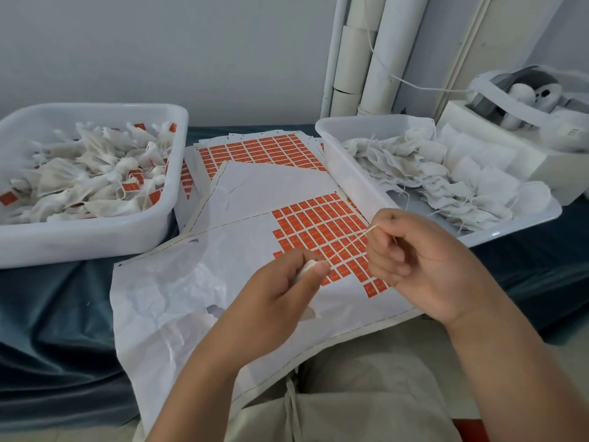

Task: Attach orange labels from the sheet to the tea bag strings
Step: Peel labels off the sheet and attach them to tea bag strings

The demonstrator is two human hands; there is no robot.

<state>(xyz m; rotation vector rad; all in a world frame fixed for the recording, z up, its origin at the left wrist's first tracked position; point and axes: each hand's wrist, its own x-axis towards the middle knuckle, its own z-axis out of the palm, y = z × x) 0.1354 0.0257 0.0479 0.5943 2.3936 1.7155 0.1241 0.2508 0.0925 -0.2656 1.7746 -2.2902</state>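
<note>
Your left hand (280,291) grip is clamped on a tea bag (306,268); right hand (424,266) grip pinches the string (345,247) end. String runs taut between both grips, over the orange labels (318,224) on the sheet (191,282). Tub (352,186) of untagged bags sits beyond the right grip.

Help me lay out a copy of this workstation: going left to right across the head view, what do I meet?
White bin of labelled tea bags → sheet of orange labels → white bin of unlabelled tea bags → white box holding a plush toy.
</note>
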